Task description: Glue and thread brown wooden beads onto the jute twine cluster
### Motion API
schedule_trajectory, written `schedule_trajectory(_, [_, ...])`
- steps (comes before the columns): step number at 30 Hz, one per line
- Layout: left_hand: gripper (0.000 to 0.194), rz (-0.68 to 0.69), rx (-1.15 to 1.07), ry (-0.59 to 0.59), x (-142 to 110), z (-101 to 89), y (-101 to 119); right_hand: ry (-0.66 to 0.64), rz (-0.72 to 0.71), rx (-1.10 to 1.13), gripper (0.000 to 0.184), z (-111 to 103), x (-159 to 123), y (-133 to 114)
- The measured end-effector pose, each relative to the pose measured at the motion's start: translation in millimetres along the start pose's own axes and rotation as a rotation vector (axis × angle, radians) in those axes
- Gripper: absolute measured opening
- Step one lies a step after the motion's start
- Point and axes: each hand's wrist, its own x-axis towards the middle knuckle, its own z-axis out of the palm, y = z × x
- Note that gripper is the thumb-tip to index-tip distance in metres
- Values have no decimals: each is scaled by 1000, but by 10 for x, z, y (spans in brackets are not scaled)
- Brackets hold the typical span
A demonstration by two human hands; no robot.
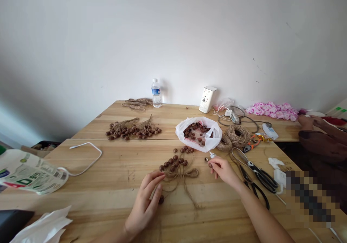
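My left hand point(145, 203) rests on the wooden table point(108, 185) with fingers loosely spread, its tips touching a jute twine bundle point(180, 174) strung with brown wooden beads point(173, 161). A single bead point(161, 199) lies by its thumb. My right hand point(223, 170) is closed in a pinch on a small white glue tube point(213, 155), with a brown bead point(210, 165) at its fingertips. Another loose bead point(206, 159) lies just left of it.
A white plastic bag of beads point(199, 133) sits behind the hands. Twine coils point(234, 136), black scissors point(257, 178) and pliers point(251, 145) lie to the right. Finished bead tassels point(132, 129), a water bottle point(156, 93), a white cable point(86, 156) and another person's arm point(320, 134) are around.
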Motion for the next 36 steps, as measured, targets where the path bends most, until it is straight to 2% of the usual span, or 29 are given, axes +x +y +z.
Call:
schedule_trajectory(5, [27, -6, 5, 2, -9, -3, -5, -20, -142, -239, 19, 48, -43, -25])
schedule_trajectory(10, [27, -10, 9, -8, -11, -4, -4, -32, -183, -347, 24, 46, -67, -24])
schedule_trajectory(12, [27, -13, 8, -26, -12, -7, 0, -57, -157, -324, 25, 10, -70, -6])
schedule_trajectory(17, [26, -8, 9, -40, -17, -8, -3, -166, 38, -18, 28, -53, -70, 59])
schedule_trajectory(20, [26, -4, 8, -33, -19, -3, -17, -183, 47, -17, 27, -57, -65, 92])
schedule_trajectory(27, [26, -10, 11, -37, -33, -2, -39, -165, -169, -260, 21, -113, -46, 91])
schedule_trajectory(36, [26, -12, 27, -34, -32, -15, -12, -185, -164, -301, 30, -153, -79, 80])
